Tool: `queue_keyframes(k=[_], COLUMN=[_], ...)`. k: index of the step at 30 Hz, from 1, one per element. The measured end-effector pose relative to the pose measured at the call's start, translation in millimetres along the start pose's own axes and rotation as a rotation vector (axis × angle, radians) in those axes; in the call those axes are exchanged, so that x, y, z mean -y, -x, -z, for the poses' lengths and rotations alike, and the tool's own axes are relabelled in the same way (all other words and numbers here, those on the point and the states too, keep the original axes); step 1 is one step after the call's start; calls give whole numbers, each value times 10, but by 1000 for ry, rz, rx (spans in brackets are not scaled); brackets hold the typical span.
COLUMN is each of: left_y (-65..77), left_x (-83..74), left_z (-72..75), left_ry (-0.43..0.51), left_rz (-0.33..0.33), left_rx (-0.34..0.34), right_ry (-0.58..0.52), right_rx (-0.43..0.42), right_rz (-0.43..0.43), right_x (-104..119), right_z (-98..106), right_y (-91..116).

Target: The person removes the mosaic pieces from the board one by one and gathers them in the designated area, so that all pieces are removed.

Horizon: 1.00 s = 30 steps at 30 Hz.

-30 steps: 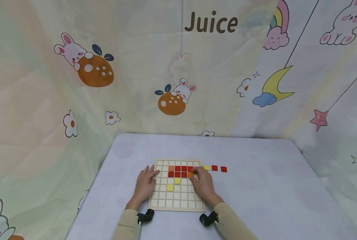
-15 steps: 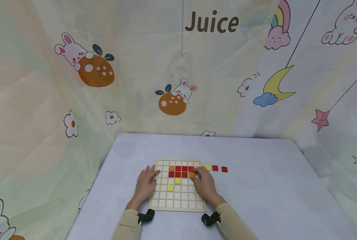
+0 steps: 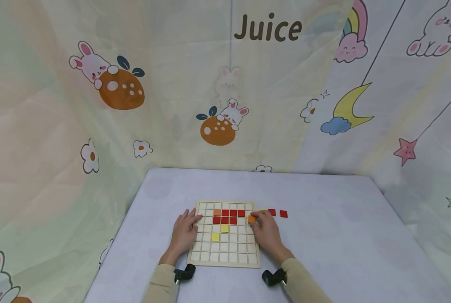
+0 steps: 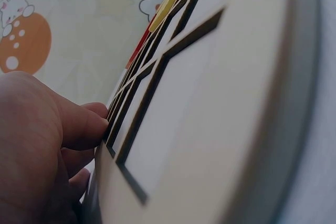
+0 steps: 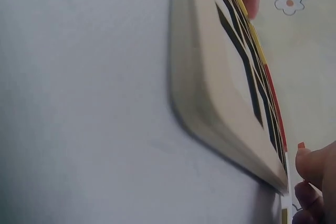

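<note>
fingers of the left hand [image 3: 184, 231] are lying fairly straight across the left edge of one wooden grid board [image 3: 224, 264], touching it rather than gripping. nine tiles are sitting in the board's squares: one orange tile [image 3: 217, 212] is leading the upper row, three of the six red tiles [image 3: 225, 213] are following it, the other three are filling the row just below, and two yellow tiles [image 3: 224, 228] are lying singly beneath, one per row. at the board's right edge, the right hand [image 3: 268, 230] is pinching a second orange tile [image 3: 251, 219] between thumb and fingertips. further right, on the table [image 3: 324, 244], one loose yellow tile [image 3: 262, 209] is showing partly behind that hand, and two loose red tiles [image 3: 271, 212] are lying beside it.
</note>
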<state>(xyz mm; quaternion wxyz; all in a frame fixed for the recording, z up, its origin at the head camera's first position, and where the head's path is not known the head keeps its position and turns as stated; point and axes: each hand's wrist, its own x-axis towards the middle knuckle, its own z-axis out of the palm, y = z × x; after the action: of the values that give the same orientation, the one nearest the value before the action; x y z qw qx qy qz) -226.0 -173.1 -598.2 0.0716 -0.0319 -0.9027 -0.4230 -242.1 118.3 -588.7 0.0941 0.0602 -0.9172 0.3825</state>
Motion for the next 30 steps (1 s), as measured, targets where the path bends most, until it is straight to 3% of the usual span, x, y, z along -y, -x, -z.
queue_keyframes(k=[14, 30], left_y=[3, 1], left_x=[11, -7], left_z=[-8, -3], left_ry=[-9, -12], left_rz=[-1, 17], left_rx=[1, 10], right_ry=[67, 90], right_rx=[-60, -91], right_rz=[18, -32], right_x=[-157, -333], right_z=[124, 278], right_y=[35, 44])
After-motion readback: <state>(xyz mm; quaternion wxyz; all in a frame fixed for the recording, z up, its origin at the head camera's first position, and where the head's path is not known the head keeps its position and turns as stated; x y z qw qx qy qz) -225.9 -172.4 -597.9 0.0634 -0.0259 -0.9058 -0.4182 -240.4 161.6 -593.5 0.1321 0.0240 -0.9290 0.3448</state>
